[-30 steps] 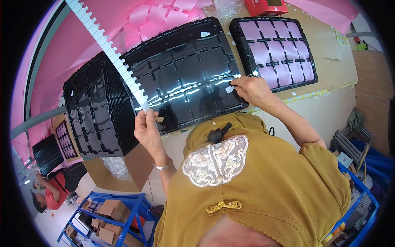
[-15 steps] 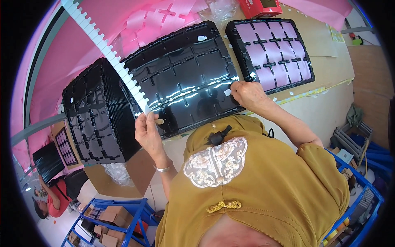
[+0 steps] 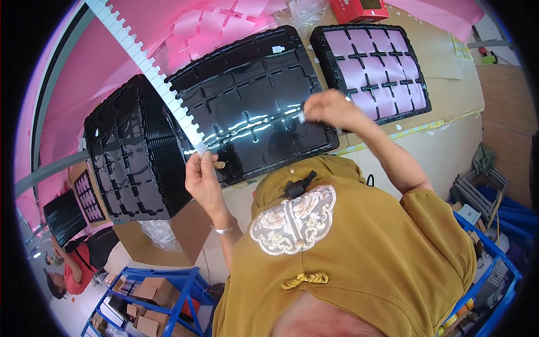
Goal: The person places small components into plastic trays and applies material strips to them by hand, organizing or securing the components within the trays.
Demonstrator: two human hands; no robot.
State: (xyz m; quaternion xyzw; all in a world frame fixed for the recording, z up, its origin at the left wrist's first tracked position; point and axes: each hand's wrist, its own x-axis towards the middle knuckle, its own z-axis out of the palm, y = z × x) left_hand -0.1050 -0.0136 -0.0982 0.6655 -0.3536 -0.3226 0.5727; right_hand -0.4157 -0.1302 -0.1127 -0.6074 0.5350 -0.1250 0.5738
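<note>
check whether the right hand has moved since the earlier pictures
Yes, the right hand has moved left and up in the view, judged against the middle black plastic tray.

I'm standing in a workshop, or a small factory room — the same parts repeated all round me show it. My workbench is topped with brown board, and on it lie a black moulded tray and a filled tray with lilac pieces in its compartments. A thick stack of black trays stands to the left. A blue metal rack holds cardboard boxes — and farther off, a person in a red top is beside more black goods.
</note>
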